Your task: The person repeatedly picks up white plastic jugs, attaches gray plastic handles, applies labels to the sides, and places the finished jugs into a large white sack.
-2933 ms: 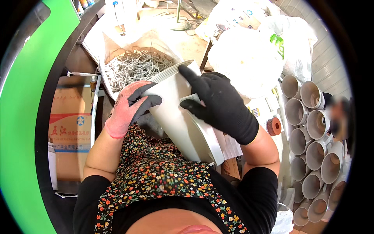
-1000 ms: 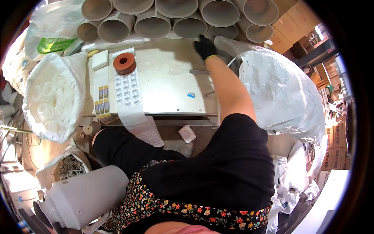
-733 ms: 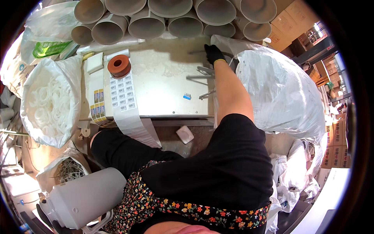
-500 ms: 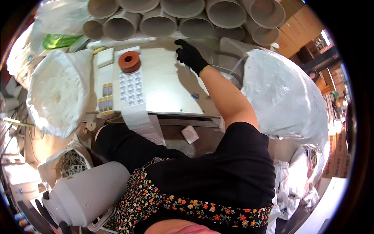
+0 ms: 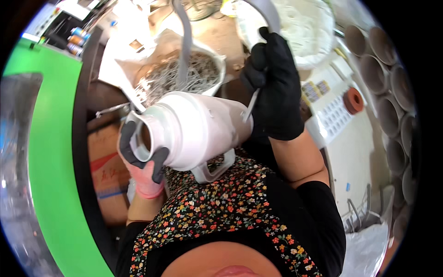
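My left hand (image 5: 146, 159), in a pink glove with dark palm and fingers, grips the open mouth of a pale grey plastic jug body (image 5: 194, 129). The jug lies on its side across my front, mouth to the left, with a loop handle (image 5: 217, 168) on its near side. My right hand (image 5: 277, 83), in a black glove, is closed around one arm of a long grey curved carrying handle (image 5: 183, 46). That arm's narrow end meets or nearly meets the jug near its base. The handle's other arm hangs beyond the jug; its bend runs out of view at the top.
A sack of thin grey strips (image 5: 184, 69) stands beyond the jug, and a white bag of pale rings (image 5: 309, 27) behind my right hand. On the right, a worktable (image 5: 355, 161) bears a label sheet (image 5: 330, 117), a brown tape roll (image 5: 353, 100) and stacked grey tubes (image 5: 394, 111). A green-edged surface (image 5: 50, 161) is left.
The view has turned left. My right hand has left the tabletop and now grips the curved handle at the jug. The jug has come from the lower left to the front of my body.
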Motion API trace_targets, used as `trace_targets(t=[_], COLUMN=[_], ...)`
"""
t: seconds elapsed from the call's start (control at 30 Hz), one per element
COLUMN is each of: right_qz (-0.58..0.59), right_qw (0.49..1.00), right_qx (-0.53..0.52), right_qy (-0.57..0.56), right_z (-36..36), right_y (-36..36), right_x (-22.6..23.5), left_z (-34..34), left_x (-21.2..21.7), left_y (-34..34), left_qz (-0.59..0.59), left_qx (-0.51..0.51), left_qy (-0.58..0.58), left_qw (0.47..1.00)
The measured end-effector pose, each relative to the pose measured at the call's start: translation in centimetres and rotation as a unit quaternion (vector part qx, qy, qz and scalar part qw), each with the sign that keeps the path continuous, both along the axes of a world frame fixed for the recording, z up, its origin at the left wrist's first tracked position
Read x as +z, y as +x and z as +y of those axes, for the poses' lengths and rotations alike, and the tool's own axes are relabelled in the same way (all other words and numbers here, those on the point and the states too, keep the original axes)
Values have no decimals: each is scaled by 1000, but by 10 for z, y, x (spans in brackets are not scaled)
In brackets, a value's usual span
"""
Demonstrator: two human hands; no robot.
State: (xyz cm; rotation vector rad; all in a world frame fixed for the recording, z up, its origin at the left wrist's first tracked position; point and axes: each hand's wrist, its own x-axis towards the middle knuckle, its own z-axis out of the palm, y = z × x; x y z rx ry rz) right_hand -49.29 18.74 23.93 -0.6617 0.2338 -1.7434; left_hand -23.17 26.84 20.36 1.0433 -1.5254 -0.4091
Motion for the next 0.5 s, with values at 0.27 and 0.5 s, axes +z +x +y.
trace_targets(t=[0.27, 0.5], right_qz=[28, -1], right_qw=[984, 954], right_qx=[158, 254], right_qy=[84, 160], right_z=[-6, 3], right_y=[84, 80], right_x=[-23, -16], left_z=[40, 49], left_x=[-4, 7], left_y=[33, 38], left_qz=[-100, -125], left_qx=[22, -37], left_qy=[-79, -102], left_qw=[992, 986])
